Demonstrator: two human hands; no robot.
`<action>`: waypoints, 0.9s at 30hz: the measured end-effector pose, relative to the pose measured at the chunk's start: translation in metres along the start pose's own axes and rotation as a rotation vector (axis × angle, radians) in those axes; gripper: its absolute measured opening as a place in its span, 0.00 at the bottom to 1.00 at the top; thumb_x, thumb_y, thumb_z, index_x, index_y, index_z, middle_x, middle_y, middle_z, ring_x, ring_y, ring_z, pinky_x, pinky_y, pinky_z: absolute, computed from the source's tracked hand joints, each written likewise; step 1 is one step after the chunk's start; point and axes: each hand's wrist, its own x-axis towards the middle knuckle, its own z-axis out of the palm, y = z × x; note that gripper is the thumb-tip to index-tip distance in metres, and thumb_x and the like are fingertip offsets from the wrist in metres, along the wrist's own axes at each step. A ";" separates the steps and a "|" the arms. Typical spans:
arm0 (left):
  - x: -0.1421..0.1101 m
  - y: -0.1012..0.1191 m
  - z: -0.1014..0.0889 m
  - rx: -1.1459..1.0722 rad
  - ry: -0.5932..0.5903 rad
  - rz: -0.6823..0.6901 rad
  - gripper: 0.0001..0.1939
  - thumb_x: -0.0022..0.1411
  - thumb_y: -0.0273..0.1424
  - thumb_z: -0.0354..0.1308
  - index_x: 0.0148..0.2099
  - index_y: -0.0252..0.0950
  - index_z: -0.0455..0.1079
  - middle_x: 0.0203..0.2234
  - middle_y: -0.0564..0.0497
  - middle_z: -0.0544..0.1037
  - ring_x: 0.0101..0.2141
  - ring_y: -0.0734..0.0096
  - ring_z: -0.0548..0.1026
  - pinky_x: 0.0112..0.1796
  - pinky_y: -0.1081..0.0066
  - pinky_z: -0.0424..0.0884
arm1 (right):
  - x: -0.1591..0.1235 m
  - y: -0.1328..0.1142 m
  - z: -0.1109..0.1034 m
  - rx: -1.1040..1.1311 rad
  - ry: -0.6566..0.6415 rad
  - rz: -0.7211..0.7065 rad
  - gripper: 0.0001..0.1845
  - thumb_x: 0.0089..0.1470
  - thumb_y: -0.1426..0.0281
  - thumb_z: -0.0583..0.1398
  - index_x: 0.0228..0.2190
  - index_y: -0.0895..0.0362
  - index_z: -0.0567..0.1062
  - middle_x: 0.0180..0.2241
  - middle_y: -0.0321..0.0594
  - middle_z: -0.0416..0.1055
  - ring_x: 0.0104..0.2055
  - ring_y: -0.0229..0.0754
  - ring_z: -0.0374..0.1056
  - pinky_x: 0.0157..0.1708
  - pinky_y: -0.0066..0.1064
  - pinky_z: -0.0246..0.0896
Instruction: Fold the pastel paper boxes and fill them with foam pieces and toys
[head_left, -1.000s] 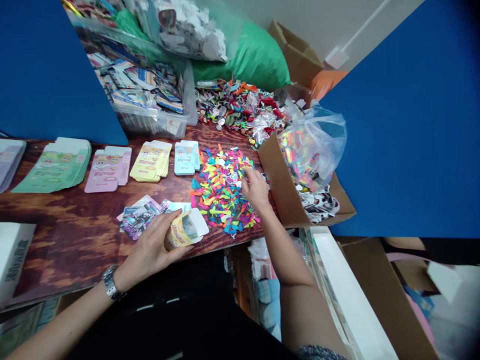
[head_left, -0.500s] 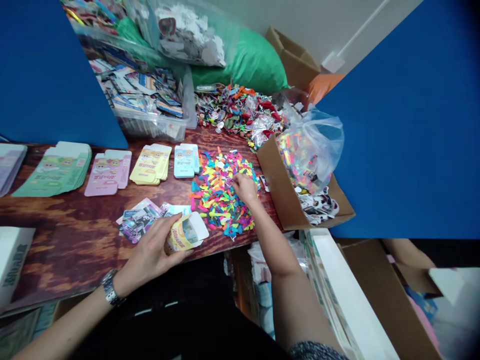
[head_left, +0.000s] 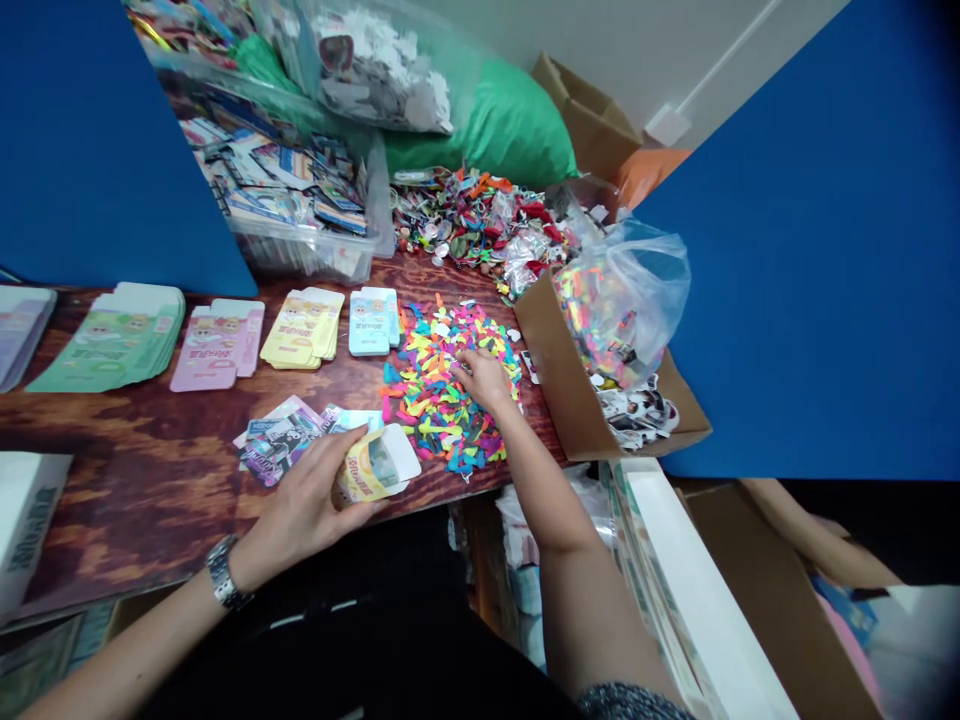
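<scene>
My left hand (head_left: 311,500) is wrapped round a small yellow printed carton (head_left: 364,472), tilted with its open end toward the right. The white flap stands out, and something flat and pale shows inside. Just behind that hand lie several glossy printed cards (head_left: 276,445). My right hand (head_left: 486,380) is over a spread pile of small bright pieces (head_left: 427,400) that look like uninflated balloons. Its fingertips are pinched together at the middle of the pile. A small whitish bit shows at them, too small to name.
Flat carton stacks in green (head_left: 112,340), pink (head_left: 214,345), yellow (head_left: 300,330) and blue (head_left: 371,322) line the table. Behind are a clear bin (head_left: 300,235) and a heap of trinkets (head_left: 480,225). A cardboard box (head_left: 551,360) stands right; beyond it shows another person's arm (head_left: 817,540).
My right hand has shifted slightly left within the bright pile, its fingers drawn together. My left hand keeps the carton nearly still. The other person's arm has moved at the right.
</scene>
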 end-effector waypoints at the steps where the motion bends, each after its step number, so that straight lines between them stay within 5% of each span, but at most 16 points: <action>1: 0.000 0.000 -0.001 -0.002 0.004 -0.002 0.36 0.61 0.43 0.60 0.66 0.40 0.52 0.55 0.41 0.70 0.54 0.52 0.71 0.52 0.57 0.69 | 0.000 0.000 0.002 0.014 0.013 -0.015 0.16 0.61 0.59 0.58 0.46 0.52 0.77 0.44 0.45 0.73 0.44 0.48 0.70 0.41 0.32 0.61; 8: -0.001 -0.002 0.001 0.011 -0.006 -0.001 0.37 0.61 0.43 0.61 0.67 0.40 0.50 0.55 0.41 0.69 0.54 0.53 0.70 0.53 0.57 0.68 | -0.002 0.005 -0.005 0.146 0.089 0.004 0.13 0.65 0.63 0.51 0.43 0.53 0.73 0.30 0.37 0.75 0.33 0.43 0.71 0.35 0.29 0.57; 13: 0.002 -0.001 0.000 0.005 -0.006 -0.002 0.37 0.61 0.43 0.61 0.66 0.40 0.51 0.55 0.41 0.69 0.54 0.53 0.70 0.53 0.58 0.68 | -0.011 0.002 -0.020 0.351 0.191 -0.043 0.13 0.63 0.61 0.51 0.34 0.54 0.71 0.31 0.37 0.74 0.32 0.40 0.67 0.35 0.28 0.59; 17: 0.004 0.000 -0.003 0.031 0.053 -0.006 0.36 0.61 0.43 0.61 0.65 0.39 0.53 0.54 0.41 0.69 0.54 0.54 0.70 0.54 0.58 0.67 | -0.023 -0.006 -0.023 0.477 0.016 -0.164 0.09 0.62 0.63 0.54 0.36 0.54 0.71 0.30 0.34 0.73 0.30 0.37 0.67 0.32 0.26 0.57; 21: 0.007 0.001 -0.003 0.048 0.064 -0.011 0.35 0.61 0.44 0.61 0.65 0.38 0.53 0.54 0.41 0.69 0.53 0.54 0.70 0.53 0.59 0.67 | -0.029 -0.015 -0.014 0.224 -0.149 -0.154 0.09 0.58 0.65 0.60 0.41 0.55 0.73 0.29 0.34 0.73 0.31 0.39 0.68 0.33 0.27 0.54; 27: 0.016 -0.003 0.001 0.112 0.142 -0.018 0.35 0.61 0.45 0.61 0.64 0.36 0.56 0.51 0.40 0.72 0.50 0.52 0.72 0.50 0.58 0.69 | -0.032 -0.020 -0.024 0.136 -0.099 -0.217 0.08 0.61 0.70 0.56 0.31 0.56 0.74 0.34 0.41 0.71 0.39 0.42 0.65 0.38 0.28 0.54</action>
